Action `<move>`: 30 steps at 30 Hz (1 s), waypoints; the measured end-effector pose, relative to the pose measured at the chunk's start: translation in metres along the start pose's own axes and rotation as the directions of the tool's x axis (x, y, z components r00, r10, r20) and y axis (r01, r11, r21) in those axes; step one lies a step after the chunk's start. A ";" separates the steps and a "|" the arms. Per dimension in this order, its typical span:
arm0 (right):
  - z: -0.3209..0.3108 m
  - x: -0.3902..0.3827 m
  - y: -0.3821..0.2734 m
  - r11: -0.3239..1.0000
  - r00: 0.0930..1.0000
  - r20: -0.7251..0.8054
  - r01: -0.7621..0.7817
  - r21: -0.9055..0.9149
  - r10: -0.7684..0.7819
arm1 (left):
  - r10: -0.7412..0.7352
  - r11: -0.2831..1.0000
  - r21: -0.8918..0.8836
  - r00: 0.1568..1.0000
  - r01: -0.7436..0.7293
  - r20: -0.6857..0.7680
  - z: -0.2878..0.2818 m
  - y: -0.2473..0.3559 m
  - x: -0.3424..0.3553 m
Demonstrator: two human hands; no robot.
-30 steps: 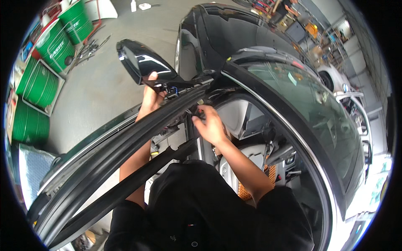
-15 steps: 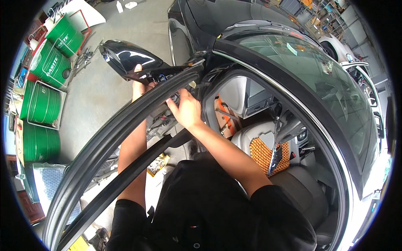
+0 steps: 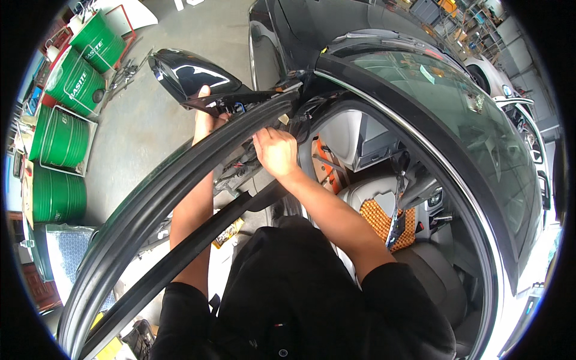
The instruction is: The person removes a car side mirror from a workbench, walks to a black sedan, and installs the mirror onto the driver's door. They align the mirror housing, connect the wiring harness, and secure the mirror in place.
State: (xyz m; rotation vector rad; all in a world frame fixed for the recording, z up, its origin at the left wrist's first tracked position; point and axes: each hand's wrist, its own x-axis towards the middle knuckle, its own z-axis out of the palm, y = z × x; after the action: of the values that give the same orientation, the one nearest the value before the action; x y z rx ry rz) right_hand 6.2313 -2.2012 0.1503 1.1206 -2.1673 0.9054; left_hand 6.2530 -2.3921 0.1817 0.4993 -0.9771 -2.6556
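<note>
At upper centre, the left hand [image 3: 204, 117] grips the black side mirror [image 3: 189, 78], fingers curled around its base. The right hand [image 3: 276, 153] pinches wiring inside the door frame [image 3: 180, 180]. The mirror looks loose, not yet seated.

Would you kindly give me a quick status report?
Left hand under side mirror. Right hand at door frame corner, on wiring. Frame between arms.

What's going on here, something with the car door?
A person stands at an open black car door. The left hand reaches through the window opening and supports the black side mirror from below. The right hand is on the inner side of the door frame, near the mirror's mount, where loose wiring shows. Green drums stand beyond.
</note>
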 end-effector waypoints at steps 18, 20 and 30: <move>-0.001 -0.006 0.010 0.950 0.934 0.290 -0.264 0.168 0.209 | 0.132 0.987 0.105 0.988 -0.124 -0.075 0.007 -0.004 -0.017; -0.010 0.000 0.004 0.921 0.864 0.434 -0.355 0.162 0.257 | 0.084 0.993 0.091 0.994 -0.078 -0.070 0.002 -0.002 -0.012; -0.010 0.004 0.015 0.730 0.888 0.369 -0.442 0.521 0.274 | -0.097 0.988 0.124 0.995 0.094 0.013 0.005 0.001 -0.009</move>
State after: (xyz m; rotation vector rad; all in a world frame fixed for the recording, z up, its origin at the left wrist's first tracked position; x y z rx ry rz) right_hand 6.2183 -2.1892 0.1541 1.1546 -2.4499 1.8089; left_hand 6.2589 -2.3864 0.1882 0.5625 -1.1566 -2.6995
